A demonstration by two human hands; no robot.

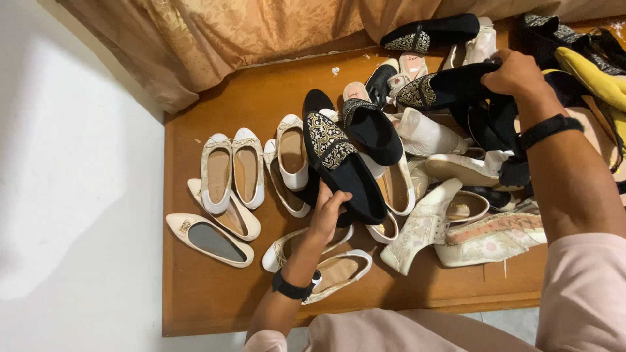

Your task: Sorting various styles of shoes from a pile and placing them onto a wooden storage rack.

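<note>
Toward the left edge of the wooden platform (215,300), clear of the heap, a pair of white flats (232,171) lies side by side, with a cream pointed shoe (207,240) just below them near the front edge. Right of these, the left hand (328,212) has its fingers curled over the heel end of a black embroidered shoe (340,163), which lies on top of white shoes at the left side of the pile. It looks like a light hold rather than a full grasp, so closing the thumb under the sole would steady it. Toward the back right corner, the right hand (517,73) grips the heel of a matching black embroidered shoe (443,88), fingers closed around it, raised over the tangled pile of shoes (456,195). Lifting straight up should keep neighbours from snagging.
</note>
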